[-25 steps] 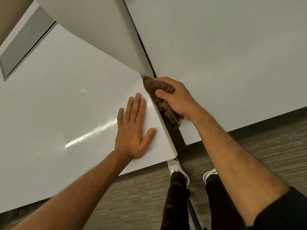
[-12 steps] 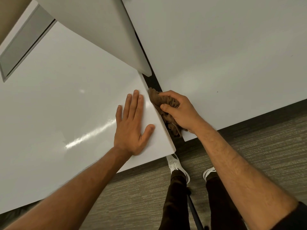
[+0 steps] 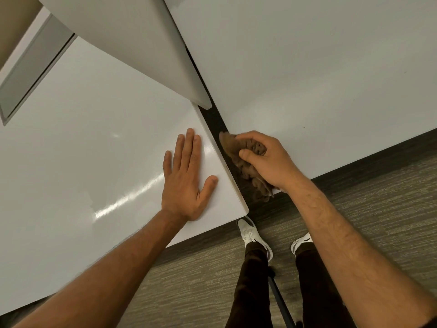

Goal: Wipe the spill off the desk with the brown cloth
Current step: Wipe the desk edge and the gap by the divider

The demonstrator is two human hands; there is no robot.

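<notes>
The right hand (image 3: 264, 159) grips the bunched brown cloth (image 3: 246, 164) in the gap between two worktops; the left hand (image 3: 186, 178) lies flat, fingers straight, on the glossy left worktop (image 3: 82, 150) just beside it

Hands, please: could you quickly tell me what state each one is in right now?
Left hand: open, flat on the white desk.
Right hand: gripping the bunched brown cloth.

Single head-worn wide-angle view, looking steeply down, close over desk (image 3: 82, 150) corner
</notes>
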